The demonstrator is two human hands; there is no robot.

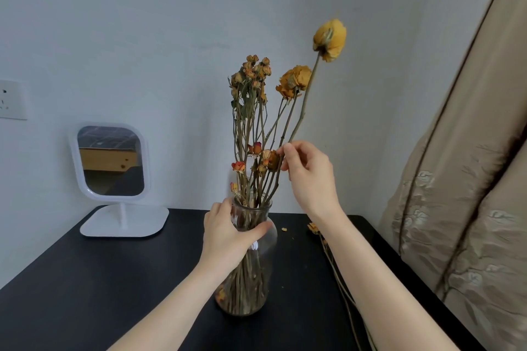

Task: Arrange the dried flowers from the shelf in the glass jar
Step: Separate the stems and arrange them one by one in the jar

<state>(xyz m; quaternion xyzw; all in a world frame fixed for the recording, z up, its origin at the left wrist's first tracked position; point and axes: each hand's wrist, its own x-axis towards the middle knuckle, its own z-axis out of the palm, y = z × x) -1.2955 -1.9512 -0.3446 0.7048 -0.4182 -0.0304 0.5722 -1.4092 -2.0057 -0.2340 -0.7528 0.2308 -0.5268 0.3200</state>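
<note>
Nearest me, the black bench (85,288) carries the clear glass jar (269,239) of brown-stemmed dried flowers (251,80). My left grip (228,234) curls round the jar's neck. My right grip (309,177) pinches the stem of a tall yellow dried flower (330,38) leaning right above the jar. Loose dried stems (339,273) lie on the bench just right of the jar.

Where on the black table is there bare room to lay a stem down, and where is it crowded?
Bare: the wide stretch of black table between the white standing mirror and the clear glass jar, and its near left corner. Crowded: right of the jar, where loose dried stems lie beneath the right forearm.
</note>
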